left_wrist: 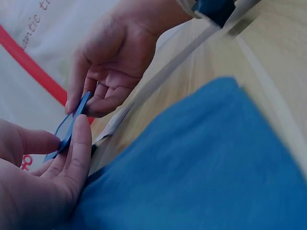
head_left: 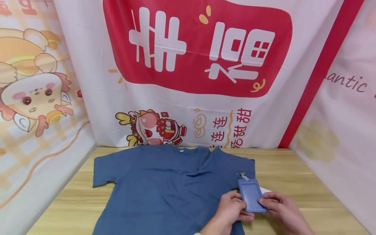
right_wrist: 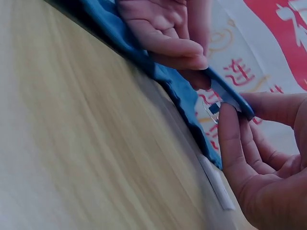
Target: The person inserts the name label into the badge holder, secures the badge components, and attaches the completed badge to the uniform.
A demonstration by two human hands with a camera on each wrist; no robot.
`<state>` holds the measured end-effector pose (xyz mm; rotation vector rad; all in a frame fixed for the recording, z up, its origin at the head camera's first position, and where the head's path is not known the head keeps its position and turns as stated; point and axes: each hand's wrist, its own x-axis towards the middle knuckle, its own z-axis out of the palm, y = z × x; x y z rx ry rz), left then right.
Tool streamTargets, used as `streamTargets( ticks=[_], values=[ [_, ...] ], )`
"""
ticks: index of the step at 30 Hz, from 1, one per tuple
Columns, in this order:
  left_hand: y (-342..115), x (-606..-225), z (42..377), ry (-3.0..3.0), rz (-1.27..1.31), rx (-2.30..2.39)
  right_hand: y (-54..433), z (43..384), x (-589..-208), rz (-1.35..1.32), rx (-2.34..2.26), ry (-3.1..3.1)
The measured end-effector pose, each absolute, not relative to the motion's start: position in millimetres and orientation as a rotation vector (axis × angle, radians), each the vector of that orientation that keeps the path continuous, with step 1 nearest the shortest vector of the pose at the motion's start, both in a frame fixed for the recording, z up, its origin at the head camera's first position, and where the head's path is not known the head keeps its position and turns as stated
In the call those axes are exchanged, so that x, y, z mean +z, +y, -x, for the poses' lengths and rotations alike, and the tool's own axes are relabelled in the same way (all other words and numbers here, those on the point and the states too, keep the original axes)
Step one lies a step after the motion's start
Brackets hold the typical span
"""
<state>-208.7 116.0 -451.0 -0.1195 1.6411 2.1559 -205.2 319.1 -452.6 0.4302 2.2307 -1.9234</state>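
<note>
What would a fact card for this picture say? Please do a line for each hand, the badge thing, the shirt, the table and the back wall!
Left hand: the left hand pinches the left side of the badge holder
Right hand: the right hand pinches its right side
Badge holder: blue badge holder, held up off the table, metal clip at its top end
Shirt: blue short-sleeved shirt, spread out on the table
Table: wood-grain table
Back wall: hanging cloth with big white characters on red, turned sideways
</note>
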Motion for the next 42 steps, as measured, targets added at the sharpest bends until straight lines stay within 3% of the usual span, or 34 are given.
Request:
streamTargets(
  ticks=[17, 29, 42],
  values=[
    [90, -432, 213, 1.743, 0.064, 2.102, 298, 197, -440, -0.406, -1.836, 2.278],
    [7, -431, 217, 1.852, 0.020, 2.255, 206, 214, -435, -0.284, -1.938, 2.209],
    [-77, -422, 209, 1.879, 0.053, 2.209, 143, 216, -427, 0.056, -1.997, 2.045]
  ],
)
